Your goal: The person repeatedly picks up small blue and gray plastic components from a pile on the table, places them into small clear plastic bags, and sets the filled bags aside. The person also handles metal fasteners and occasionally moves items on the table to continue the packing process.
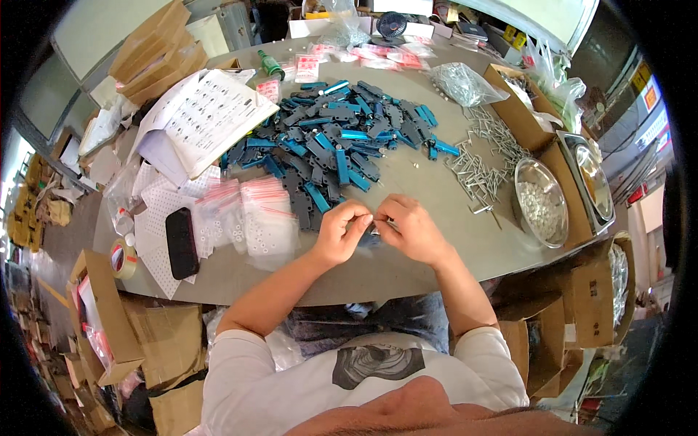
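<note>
Both hands, L hand (342, 234) and R hand (408, 229), are pinched closed at the fingertips, nearly touching, on a small part (375, 230); it's too small & covered to ID. It sits between the hands, just over the near side of the worktop (429, 190). Main risk, prob.: a slip, b/c the grip is fingertips only; a dropped part could bounce off the near edge, which is close below the hands. Loose pile of blue & dark-grey pieces (342, 136) is just ahead/left of the hands, so a knuckle could nudge it & slide some down. R of the hands, scattered bent metal rods (502, 150) could roll or get mixed in if the R elbow swings wide; same for the steel bowl (554, 183) of white bits: a knock might spill it. L of the hands, zip bags (265, 211) look slippery & could slide if a forearm drags.
</note>
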Available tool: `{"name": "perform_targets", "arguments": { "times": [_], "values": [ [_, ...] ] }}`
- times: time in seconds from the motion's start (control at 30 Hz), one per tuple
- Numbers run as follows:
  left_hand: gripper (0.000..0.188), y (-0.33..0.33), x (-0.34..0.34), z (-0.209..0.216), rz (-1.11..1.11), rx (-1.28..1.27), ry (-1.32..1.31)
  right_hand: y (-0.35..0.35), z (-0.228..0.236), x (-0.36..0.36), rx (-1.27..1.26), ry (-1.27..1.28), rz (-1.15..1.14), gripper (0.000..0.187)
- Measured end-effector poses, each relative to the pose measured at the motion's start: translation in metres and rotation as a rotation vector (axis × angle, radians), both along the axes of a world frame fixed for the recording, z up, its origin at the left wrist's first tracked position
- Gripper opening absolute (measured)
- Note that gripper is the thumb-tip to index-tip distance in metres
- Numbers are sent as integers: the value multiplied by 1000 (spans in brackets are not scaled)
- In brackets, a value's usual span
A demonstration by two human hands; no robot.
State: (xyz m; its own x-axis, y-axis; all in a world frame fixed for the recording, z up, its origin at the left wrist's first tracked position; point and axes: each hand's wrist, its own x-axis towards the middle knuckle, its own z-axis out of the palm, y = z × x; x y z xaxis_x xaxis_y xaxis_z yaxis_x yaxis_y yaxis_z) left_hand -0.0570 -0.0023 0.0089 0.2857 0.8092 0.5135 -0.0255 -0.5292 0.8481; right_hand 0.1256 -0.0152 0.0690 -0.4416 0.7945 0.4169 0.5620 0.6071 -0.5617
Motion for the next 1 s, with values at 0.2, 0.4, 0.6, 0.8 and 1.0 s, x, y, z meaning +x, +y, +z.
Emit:
{"name": "perform_targets", "arguments": {
  "times": [0.2, 0.4, 0.6, 0.8, 1.0],
  "values": [
    [11, 2, 2, -9, -42, -159, -99, -19, -7, 28, -36, 48, -101, 12],
    [10, 0, 4, -12, -41, -97, 64, -66, -13, 82, -103, 65, -338, 13],
    [25, -9, 1, 14, 138, -145, 351, -178, 3, 210, -166, 241, -990, 13],
    [55, -53, -46, -7, 645, 251, 716, -284, -41, 331, 69, -527, -1524, 33],
    [76, -110, -48, -16, 609, 45, 949, -193, -26, 252, -108, -217, -1150, 22]
  ]
}}
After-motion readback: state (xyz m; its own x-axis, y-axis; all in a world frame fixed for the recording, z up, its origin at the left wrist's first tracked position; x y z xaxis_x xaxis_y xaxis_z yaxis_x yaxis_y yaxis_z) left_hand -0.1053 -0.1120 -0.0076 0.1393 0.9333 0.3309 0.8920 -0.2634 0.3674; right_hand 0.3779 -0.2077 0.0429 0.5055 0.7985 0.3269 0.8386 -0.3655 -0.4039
